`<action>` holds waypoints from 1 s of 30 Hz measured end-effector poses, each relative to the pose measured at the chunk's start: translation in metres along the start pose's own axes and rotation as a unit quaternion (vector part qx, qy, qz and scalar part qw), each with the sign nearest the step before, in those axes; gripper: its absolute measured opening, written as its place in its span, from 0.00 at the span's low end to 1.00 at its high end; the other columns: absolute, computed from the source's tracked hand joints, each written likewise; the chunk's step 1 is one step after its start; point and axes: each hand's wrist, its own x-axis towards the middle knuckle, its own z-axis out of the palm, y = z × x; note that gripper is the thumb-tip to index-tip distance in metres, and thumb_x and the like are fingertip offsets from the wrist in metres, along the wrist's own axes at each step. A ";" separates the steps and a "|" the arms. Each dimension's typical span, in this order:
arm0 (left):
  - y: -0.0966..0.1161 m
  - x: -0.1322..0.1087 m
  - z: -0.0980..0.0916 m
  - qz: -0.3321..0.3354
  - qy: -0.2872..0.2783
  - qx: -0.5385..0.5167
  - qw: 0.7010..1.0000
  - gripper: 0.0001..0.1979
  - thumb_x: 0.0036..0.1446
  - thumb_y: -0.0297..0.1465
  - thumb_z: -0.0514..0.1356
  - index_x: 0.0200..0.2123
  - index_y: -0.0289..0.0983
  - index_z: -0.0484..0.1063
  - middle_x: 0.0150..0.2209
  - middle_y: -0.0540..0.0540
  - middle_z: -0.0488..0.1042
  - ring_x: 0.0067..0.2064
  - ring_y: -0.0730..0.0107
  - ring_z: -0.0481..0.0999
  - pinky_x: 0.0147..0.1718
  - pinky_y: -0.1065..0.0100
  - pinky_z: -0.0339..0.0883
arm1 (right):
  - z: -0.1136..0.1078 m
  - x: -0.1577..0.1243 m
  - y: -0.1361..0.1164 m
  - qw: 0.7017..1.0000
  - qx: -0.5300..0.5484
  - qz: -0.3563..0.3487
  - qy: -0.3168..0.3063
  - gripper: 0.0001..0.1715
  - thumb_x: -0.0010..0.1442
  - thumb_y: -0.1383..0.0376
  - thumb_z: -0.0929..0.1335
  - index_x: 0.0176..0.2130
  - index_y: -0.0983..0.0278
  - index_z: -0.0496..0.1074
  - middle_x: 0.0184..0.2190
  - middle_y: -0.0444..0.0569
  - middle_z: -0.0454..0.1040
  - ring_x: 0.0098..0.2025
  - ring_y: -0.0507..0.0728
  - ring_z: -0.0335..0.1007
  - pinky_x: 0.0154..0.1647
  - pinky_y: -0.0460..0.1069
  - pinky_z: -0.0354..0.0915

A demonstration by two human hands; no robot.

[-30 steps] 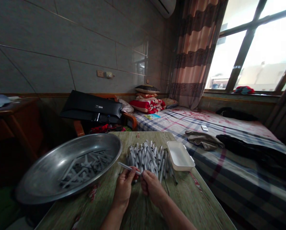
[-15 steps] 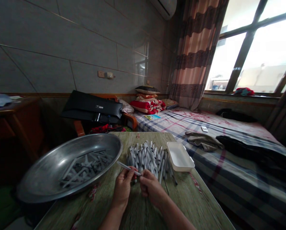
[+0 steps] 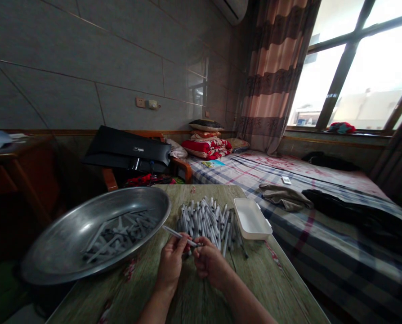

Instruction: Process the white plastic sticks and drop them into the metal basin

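Observation:
A slim pale pen point(image 3: 174, 232) is held slantwise above the table's middle, its far end pointing up to the left. My left hand point(image 3: 172, 256) pinches it along the barrel. The fingers of my right hand point(image 3: 210, 261) are closed at its near right end, where a dark tip shows. Just beyond both hands lies a heap of similar white and grey pens point(image 3: 204, 220) with dark ends. A large metal basin point(image 3: 59, 252) at the left holds loose pen parts point(image 3: 120, 234).
An open white plastic box point(image 3: 255, 229) stands right of the pen heap, near the edge of the wooden-topped table point(image 3: 255, 279). Beyond the table a bed point(image 3: 322, 216) carries clothes and folded bedding. A black monitor point(image 3: 130, 150) leans on a chair behind the basin.
My right hand has shifted slightly left at the pen's near end, and a dark tip now shows there. The left hand keeps its pinch. The view has shifted a little.

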 end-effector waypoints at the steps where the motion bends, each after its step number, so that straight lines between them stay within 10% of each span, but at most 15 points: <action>1: 0.000 0.000 0.000 -0.001 -0.005 0.000 1.000 0.17 0.45 0.44 0.68 0.29 0.35 0.76 0.27 0.48 0.76 0.29 0.69 0.72 0.30 0.69 0.67 | 0.000 0.000 0.000 1.000 -0.001 0.011 0.005 0.24 0.45 0.52 0.73 0.36 0.61 0.63 0.21 0.35 0.62 0.15 0.44 0.47 0.14 0.41 0.35; 22: 0.003 -0.001 0.000 0.005 0.046 -0.039 0.998 0.17 0.47 0.43 0.66 0.36 0.37 0.73 0.29 0.50 0.74 0.28 0.71 0.71 0.28 0.72 0.64 | -0.003 0.000 -0.001 0.999 -0.031 0.036 0.010 0.20 0.45 0.55 0.72 0.27 0.63 0.61 0.15 0.35 0.58 0.13 0.43 0.44 0.15 0.42 0.33; 30: 0.030 -0.016 -0.005 0.188 0.160 -0.013 0.969 0.09 0.58 0.41 0.57 0.35 0.43 0.66 0.32 0.52 0.69 0.36 0.70 0.69 0.41 0.69 0.63 | -0.007 0.006 -0.002 0.996 -0.005 0.010 0.092 0.12 0.41 0.64 0.68 0.28 0.61 0.61 0.14 0.34 0.58 0.13 0.44 0.44 0.14 0.42 0.32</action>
